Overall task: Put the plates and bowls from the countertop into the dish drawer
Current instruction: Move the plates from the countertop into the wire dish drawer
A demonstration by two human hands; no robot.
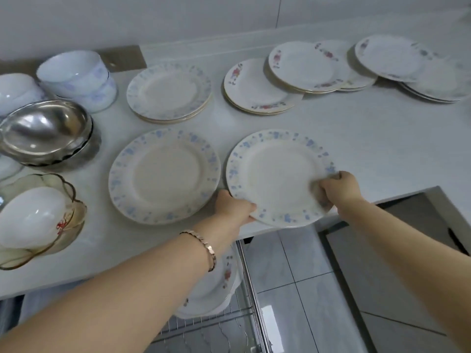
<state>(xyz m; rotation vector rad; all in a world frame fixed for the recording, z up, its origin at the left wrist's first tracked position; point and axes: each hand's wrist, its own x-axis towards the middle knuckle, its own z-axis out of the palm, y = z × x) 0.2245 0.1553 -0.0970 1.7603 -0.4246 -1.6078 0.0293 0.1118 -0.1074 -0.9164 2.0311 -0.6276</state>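
A blue-flowered plate (275, 174) lies at the front edge of the white countertop (369, 138), overhanging it slightly. My left hand (233, 207) grips its near left rim. My right hand (336, 187) grips its right rim, thumb on top. A matching plate (163, 175) lies just to its left, and a small stack of the same pattern (169, 91) sits behind. Red-flowered plates (257, 87) overlap toward the back right. Below the counter, the open dish drawer's wire rack (244, 289) holds stacked red-flowered plates (216, 284), partly hidden by my left arm.
At the left stand white bowls (74, 75), steel bowls (43, 131) and a white bowl in an amber glass dish (33, 215). More plates (407, 64) overlap at the far right. A steel sink edge (420, 207) lies at the right, tiled floor (293, 271) below.
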